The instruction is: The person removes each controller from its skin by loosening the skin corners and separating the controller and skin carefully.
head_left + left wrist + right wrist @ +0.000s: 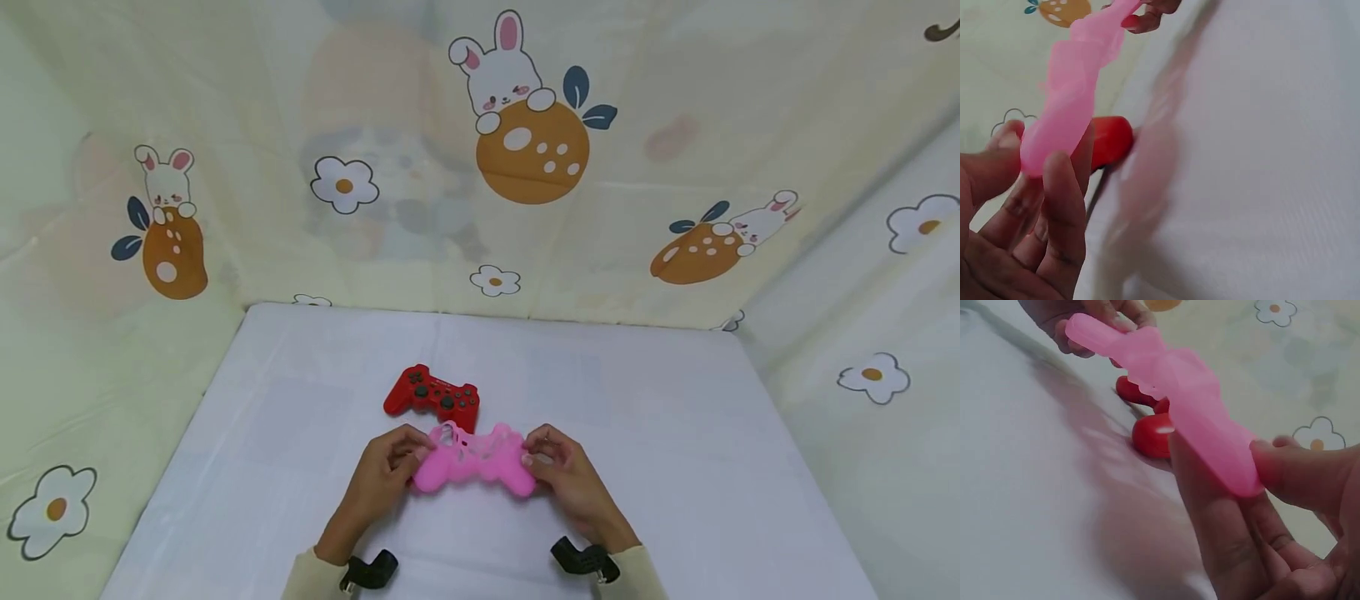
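Note:
A pink silicone controller cover (474,467) with cut-out holes is held up between both hands, above the table. My left hand (384,473) pinches its left grip end between thumb and fingers, seen close in the left wrist view on the pink cover (1066,112). The right hand (566,475) pinches the opposite grip end; in the right wrist view its thumb (1297,472) presses on the pink surface. Just beyond lies a red game controller (433,395) with dark sticks and buttons, face up, its lower right part overlapped by the cover in the head view.
A white cloth covers the table (637,417). Cream fabric walls (405,250) printed with rabbits, fruit and flowers stand behind it and on both sides. Black straps with mounts (585,558) sit at both wrists, over light sleeves.

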`<state>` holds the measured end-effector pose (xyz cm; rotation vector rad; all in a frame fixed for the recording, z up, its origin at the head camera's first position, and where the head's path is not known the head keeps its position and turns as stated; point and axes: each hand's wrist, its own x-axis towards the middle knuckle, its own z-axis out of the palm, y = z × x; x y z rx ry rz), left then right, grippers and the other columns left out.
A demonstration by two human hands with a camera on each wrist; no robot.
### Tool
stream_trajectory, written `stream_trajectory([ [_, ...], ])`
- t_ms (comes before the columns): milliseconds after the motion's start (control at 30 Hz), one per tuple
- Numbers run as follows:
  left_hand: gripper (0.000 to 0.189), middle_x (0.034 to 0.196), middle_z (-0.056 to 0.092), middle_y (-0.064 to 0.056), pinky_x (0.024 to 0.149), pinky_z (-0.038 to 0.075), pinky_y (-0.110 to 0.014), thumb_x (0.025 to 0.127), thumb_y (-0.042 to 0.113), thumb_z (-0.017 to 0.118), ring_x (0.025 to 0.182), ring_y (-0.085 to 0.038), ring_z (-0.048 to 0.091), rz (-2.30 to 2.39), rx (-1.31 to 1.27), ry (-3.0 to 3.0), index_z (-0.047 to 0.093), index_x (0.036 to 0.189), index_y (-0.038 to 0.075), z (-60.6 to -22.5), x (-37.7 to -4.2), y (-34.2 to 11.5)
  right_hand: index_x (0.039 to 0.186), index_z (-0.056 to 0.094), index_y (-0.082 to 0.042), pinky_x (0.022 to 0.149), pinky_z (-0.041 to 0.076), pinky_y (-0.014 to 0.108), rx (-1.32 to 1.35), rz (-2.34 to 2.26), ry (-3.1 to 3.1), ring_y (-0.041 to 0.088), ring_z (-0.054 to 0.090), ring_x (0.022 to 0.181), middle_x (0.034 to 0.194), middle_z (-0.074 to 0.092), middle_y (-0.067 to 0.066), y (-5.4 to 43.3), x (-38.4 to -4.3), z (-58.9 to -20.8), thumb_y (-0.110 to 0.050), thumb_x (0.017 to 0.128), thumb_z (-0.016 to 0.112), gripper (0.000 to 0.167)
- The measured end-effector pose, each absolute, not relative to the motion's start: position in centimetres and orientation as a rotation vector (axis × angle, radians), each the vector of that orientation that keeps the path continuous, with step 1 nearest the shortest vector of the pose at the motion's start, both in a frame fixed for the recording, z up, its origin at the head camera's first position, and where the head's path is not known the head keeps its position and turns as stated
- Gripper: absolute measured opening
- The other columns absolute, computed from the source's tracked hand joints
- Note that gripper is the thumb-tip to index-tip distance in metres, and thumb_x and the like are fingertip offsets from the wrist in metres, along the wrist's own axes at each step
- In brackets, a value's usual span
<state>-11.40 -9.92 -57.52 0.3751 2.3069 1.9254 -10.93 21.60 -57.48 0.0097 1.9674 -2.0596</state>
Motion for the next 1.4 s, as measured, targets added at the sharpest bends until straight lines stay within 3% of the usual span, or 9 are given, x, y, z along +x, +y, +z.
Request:
stream_trajectory([
  [133,0.02,0.112,0.077,-0.018,0.065,0.057,-0.024,0.1,0.003,0.068,0.071,-0.009,0.067,1.96,0.397,2.162,0.071,0.12,0.005,-57.2,-11.3,-10.0,0.127,0.062,0.007,0.079,0.057,0.023,-0.016,-2.071,1.992,0.01,0.065,0.107,0.121,0.066,0.001,22.6,-10.8,-57.2,-0.008,0.098,0.075,0.036],
  [267,0.023,0.118,0.075,-0.018,0.061,0.058,-0.026,0.1,0.011,0.073,0.064,-0.011,0.067,1.992,0.368,2.083,0.071,0.123,0.007,-56.8,-11.3,-9.6,0.126,0.064,0.007,0.073,0.058,0.023,-0.008,-2.128,2.001,0.008,0.067,0.098,0.121,0.066,-0.001,23.5,-10.6,-57.0,-0.006,0.097,0.076,0.034],
  [467,0.022,0.117,0.074,-0.017,0.051,0.054,-0.026,0.099,0.01,0.074,0.056,-0.014,0.065,2.059,0.329,2.093,0.073,0.121,0.01,-56.2,-11.7,-7.8,0.122,0.067,0.006,0.068,0.06,0.025,-0.001,-2.211,2.031,0.007,0.069,0.086,0.118,0.07,-0.002,24.5,-10.5,-56.6,-0.004,0.096,0.076,0.029],
  [700,0.019,0.112,0.074,-0.014,0.049,0.052,-0.025,0.098,0.006,0.074,0.05,-0.024,0.061,2.09,0.358,2.145,0.075,0.116,0.012,-55.3,-12.3,-5.5,0.125,0.064,0.01,0.067,0.062,0.028,0.005,-2.244,2.129,0.01,0.069,0.079,0.115,0.072,-0.002,26.0,-10.4,-55.5,-0.003,0.096,0.076,0.033],
  [933,0.02,0.104,0.075,-0.007,0.051,0.052,-0.024,0.097,0.008,0.076,0.048,-0.015,0.056,2.068,0.404,2.249,0.078,0.112,0.02,-54.5,-13.3,-2.8,0.125,0.066,0.008,0.069,0.064,0.034,-0.009,-2.232,2.244,0.01,0.075,0.081,0.12,0.071,0.001,28.2,-10.5,-54.4,-0.004,0.097,0.076,0.032],
  [1200,0.017,0.104,0.08,0.0,0.049,0.049,-0.024,0.094,0.015,0.082,0.057,-0.044,0.066,2.089,0.486,2.296,0.082,0.109,0.025,-54.2,-14.6,1.3,0.124,0.068,0.008,0.069,0.064,0.032,-0.036,-2.279,2.325,0.01,0.078,0.079,0.121,0.07,0.003,31.5,-10.4,-53.7,0.001,0.097,0.075,0.03],
  [1400,0.019,0.106,0.081,0.002,0.047,0.044,-0.022,0.094,0.014,0.082,0.059,-0.045,0.068,2.113,0.468,2.282,0.083,0.109,0.025,-54.2,-15.6,4.8,0.128,0.065,0.011,0.07,0.064,0.03,0.076,-2.287,2.381,0.009,0.078,0.081,0.12,0.074,-0.004,34.2,-10.6,-53.5,0.0,0.096,0.075,0.035],
])
